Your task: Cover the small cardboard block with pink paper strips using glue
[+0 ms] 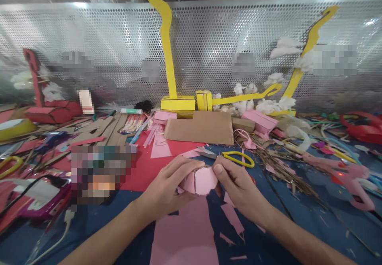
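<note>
Near the middle of the view, a small pink paper-covered piece [204, 181] with brown cardboard edges is held between both hands. My left hand [171, 181] wraps round its left side, fingers over the top. At its right edge my right hand [235, 183] grips it, thumb on the pink face. Below the hands a long pink sheet [185, 237] lies on the blue table surface [131, 233]. Just beyond the hands lie scissors with yellow handles [238, 158], blades pointing left. A red sheet [134, 179] is spread behind my left hand.
Yellow hooked shapes [168, 58] stand by a perforated metal screen [209, 30]. A brown cardboard piece [199, 129] leans in front. At right are a pink glue gun [343, 173] and dry twigs [292, 177]. Pink scraps [232, 219], a white cable [59, 237] and a yellow tape roll [16, 129] lie around.
</note>
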